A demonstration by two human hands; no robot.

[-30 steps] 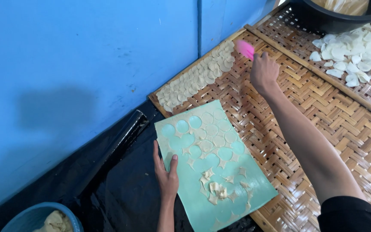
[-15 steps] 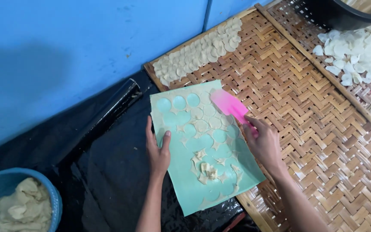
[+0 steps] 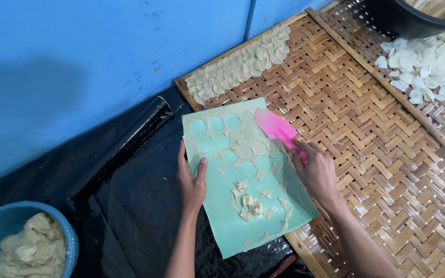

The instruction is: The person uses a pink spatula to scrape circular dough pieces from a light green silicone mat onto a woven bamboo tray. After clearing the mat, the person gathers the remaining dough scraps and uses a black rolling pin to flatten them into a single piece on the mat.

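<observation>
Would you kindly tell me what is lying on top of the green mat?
Thin dough rounds and torn dough scraps lie on the green mat. The left hand presses its edge; the right hand holds a pink scraper over it. Whatever lies beneath the hands is hidden.

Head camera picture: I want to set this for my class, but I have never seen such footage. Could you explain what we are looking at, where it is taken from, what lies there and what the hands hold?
The picture comes from a camera worn on a person's head, looking down at their own two bare hands. The left hand presses flat on a pale green mat covered with thin dough cut into rounds. The right hand holds a pink scraper at the mat's edge. The mat lies partly on black plastic sheeting, partly on a woven bamboo tray bearing rows of dough rounds. A blue basin of dough sits lower left.
</observation>
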